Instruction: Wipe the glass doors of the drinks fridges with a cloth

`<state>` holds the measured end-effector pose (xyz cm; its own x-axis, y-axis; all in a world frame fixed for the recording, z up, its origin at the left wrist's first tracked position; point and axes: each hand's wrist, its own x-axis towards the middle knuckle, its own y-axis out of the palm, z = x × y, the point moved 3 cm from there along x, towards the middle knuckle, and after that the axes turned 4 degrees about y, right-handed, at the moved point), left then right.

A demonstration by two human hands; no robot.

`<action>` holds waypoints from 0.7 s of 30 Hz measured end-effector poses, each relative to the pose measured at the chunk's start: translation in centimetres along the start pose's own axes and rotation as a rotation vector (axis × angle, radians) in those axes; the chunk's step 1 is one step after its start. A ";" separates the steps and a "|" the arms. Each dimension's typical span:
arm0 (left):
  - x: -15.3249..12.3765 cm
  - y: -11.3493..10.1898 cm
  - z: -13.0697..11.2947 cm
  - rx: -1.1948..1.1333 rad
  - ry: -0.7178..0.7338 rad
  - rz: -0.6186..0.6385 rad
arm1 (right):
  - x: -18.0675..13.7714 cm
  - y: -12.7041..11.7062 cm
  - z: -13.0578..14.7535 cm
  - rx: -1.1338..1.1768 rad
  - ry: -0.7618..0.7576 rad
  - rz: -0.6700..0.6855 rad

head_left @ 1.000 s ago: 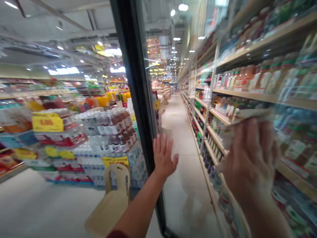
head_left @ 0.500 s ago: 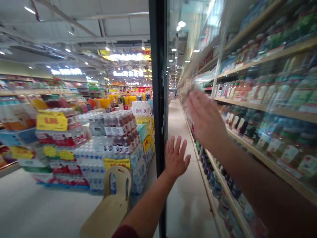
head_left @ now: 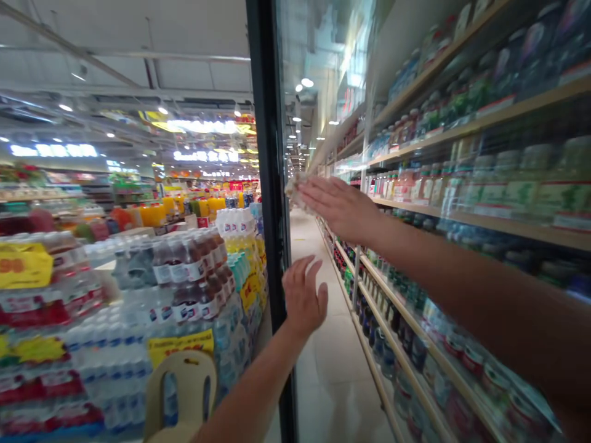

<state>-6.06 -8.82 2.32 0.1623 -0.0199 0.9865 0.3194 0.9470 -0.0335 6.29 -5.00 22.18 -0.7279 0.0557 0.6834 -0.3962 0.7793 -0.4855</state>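
In the head view a tall glass door [head_left: 330, 354] with a black frame [head_left: 265, 117] stands in front of me. My right hand [head_left: 341, 206] presses a pale cloth [head_left: 299, 192] flat to the glass, close to the frame. Its fingers lie over the cloth and hide part of it. Lower down, my left hand [head_left: 305, 296] is at the glass beside the frame, with bent fingers, thumb apart and nothing in it. Whether its fingertips touch the glass I cannot tell.
Shelves of bottled drinks [head_left: 415, 184] run along the right, some seen through the glass. To the left stand stacked packs of bottles [head_left: 184, 271] with yellow price signs [head_left: 180, 347]. A beige plastic chair [head_left: 182, 381] stands low in front of them.
My right hand has swept the cloth left and slightly down towards the black frame. My left hand's fingers have bent from a flatter spread. The view has turned a little right.
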 end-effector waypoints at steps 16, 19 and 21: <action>20.9 3.9 5.6 0.020 0.038 0.047 | 3.7 -8.4 -11.5 -0.147 0.425 -0.313; 20.0 4.4 5.8 0.028 0.038 0.035 | 3.0 -7.7 -10.1 -0.156 0.339 -0.268; 20.0 4.3 5.9 0.034 0.045 0.027 | 3.0 -7.0 -8.9 -0.169 0.136 -0.091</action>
<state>-6.92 -3.27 22.82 0.2124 -0.0076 0.9771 0.2826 0.9577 -0.0540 11.87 -4.74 32.42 -0.6068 0.0556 0.7929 -0.3486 0.8779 -0.3284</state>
